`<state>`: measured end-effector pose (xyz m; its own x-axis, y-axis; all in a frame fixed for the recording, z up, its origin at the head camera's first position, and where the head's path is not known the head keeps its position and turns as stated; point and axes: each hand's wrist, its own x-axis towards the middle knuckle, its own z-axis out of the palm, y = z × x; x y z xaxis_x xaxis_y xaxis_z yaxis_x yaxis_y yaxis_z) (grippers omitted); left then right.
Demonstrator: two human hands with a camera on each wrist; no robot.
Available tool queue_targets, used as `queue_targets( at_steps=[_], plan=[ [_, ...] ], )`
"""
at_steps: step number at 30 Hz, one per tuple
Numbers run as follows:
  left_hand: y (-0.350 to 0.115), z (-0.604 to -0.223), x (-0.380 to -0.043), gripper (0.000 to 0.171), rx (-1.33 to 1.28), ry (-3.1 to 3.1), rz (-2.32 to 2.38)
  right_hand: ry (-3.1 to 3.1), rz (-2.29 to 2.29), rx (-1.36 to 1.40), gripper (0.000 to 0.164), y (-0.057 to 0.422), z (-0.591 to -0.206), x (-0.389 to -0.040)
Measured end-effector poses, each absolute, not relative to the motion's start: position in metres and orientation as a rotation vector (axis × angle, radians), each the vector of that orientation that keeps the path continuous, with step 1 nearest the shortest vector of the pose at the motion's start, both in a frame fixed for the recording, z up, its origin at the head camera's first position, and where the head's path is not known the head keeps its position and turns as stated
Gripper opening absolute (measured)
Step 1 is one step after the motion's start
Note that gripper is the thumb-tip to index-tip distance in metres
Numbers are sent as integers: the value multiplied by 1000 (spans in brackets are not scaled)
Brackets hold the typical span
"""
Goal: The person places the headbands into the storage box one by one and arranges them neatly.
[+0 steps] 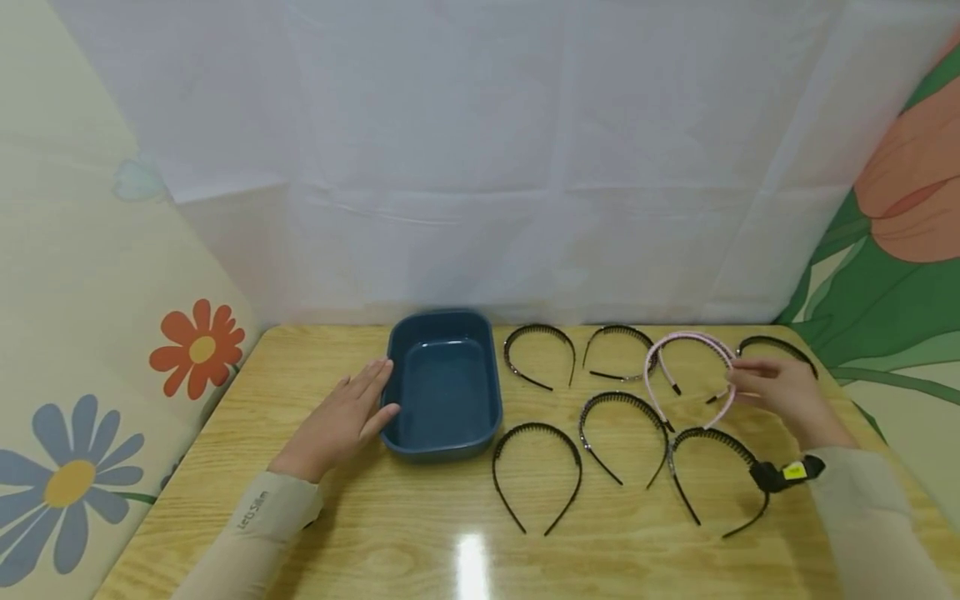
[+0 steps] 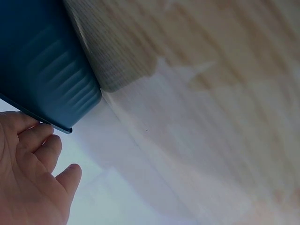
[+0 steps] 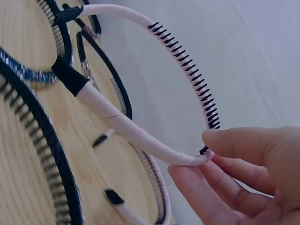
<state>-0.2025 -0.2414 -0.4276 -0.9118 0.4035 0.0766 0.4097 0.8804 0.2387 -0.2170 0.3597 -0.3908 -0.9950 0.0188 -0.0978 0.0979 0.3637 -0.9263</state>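
My right hand [image 1: 780, 392] pinches a pink toothed headband [image 3: 140, 136] between thumb and fingers. In the right wrist view, its black-tipped ends point away from the hand and its black comb teeth line the inside. A second pink headband [image 3: 165, 197] lies on the table beneath it. My left hand [image 1: 345, 417] rests against the left side of a blue rectangular tray [image 1: 442, 454], fingers extended along its rim. The left wrist view has the fingertips right at the tray's edge [image 2: 47, 123]. The tray has no headbands in it.
Several black headbands lie right of the tray, among them one in front [image 1: 537, 427], one in the middle [image 1: 622, 397] and one at far right [image 1: 783, 342]. The wooden table [image 1: 390, 533] meets a white cloth backdrop [image 1: 450, 167] behind. Flowered panels stand at both sides.
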Motion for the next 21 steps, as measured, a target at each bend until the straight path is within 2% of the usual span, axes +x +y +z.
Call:
queue_targets(
  at_steps=[11,21],
  plan=[
    [-242,-427,-201,74,-646,-3027,-392,2494,-1789,59,58,328,-386,-221],
    [-241,-428,-202,74,-652,-3022,-391,2487,-1819,77,49,292,-382,-231]
  ],
)
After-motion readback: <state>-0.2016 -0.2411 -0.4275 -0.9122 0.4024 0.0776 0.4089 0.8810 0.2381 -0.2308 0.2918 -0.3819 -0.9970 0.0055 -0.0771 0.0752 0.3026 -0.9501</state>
